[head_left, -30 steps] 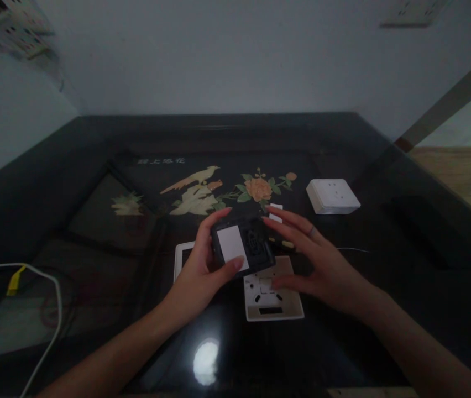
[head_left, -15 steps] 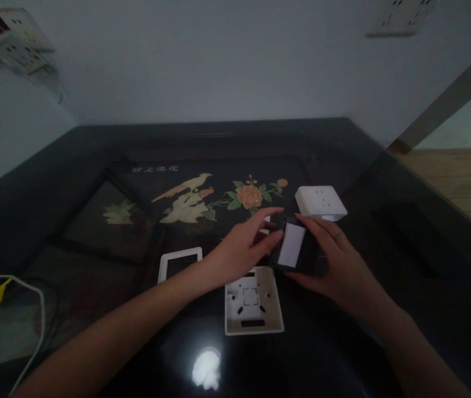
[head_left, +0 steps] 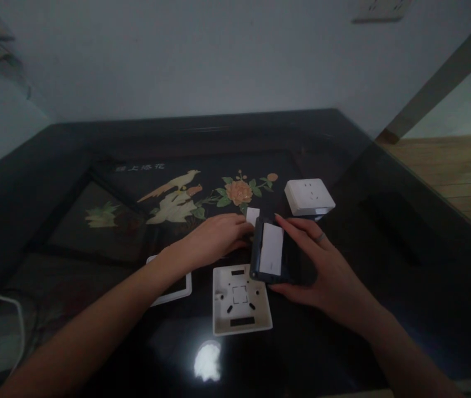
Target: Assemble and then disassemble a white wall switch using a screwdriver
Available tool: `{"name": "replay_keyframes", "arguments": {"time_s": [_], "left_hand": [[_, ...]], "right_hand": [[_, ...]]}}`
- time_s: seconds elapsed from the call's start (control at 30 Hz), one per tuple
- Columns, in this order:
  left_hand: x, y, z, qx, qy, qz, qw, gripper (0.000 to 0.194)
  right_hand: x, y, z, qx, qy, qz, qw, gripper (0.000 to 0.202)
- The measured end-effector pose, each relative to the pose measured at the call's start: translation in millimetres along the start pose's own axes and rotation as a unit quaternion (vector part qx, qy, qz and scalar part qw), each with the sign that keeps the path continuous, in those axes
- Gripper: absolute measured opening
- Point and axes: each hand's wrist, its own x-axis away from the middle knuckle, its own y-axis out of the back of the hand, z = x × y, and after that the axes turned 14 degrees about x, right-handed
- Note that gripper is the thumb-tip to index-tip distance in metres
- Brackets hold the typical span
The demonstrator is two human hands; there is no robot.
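Observation:
My right hand (head_left: 316,257) grips a dark square switch module (head_left: 256,257) by its right side, thumb below and fingers above. A white rectangular rocker (head_left: 271,249) sits in its face. My left hand (head_left: 227,235) is just left of the module, its fingers curled and their tips partly hidden behind it. By those fingertips is a small white piece (head_left: 252,215); whether they grip it I cannot tell. Below the module lies an open white wall mounting box (head_left: 221,309), its inside facing up. A white cover frame (head_left: 173,298) is partly covered by my left forearm.
A white wall socket box (head_left: 310,194) stands on the glossy dark table (head_left: 169,354) at right. Bird and flower inlays (head_left: 239,192) decorate the tabletop. A white cable (head_left: 20,320) with a yellow tag lies at left. Sockets (head_left: 380,10) are on the wall behind.
My left hand has let go of the dark switch module and moved to its left, by the small white piece. My right hand keeps the module, now tilted differently. The view has shifted slightly.

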Motion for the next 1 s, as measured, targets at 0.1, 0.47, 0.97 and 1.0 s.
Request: {"name": "replay_keyframes", "arguments": {"time_s": [0.1, 0.47, 0.97, 1.0], "left_hand": [[30.2, 25.8, -1.6, -0.019, 0.026, -0.114, 0.993, 0.025], [131.7, 15.4, -22.1, 0.471, 0.089, -0.543, 0.689, 0.074], [152.1, -34.0, -41.9, 0.388, 0.146, -0.563, 0.715, 0.05], [152.2, -34.3, -42.1, 0.379, 0.14, -0.567, 0.718, 0.051]], "right_hand": [[5.1, -7.0, 13.7, -0.022, 0.034, 0.021, 0.999, 0.088], [14.4, -41.6, 43.9, 0.028, 0.124, 0.07, 0.989, 0.085], [13.9, -39.0, 42.5, 0.051, 0.127, 0.08, 0.987, 0.084], [13.7, -38.8, 42.5, 0.051, 0.127, 0.079, 0.987, 0.084]]}}
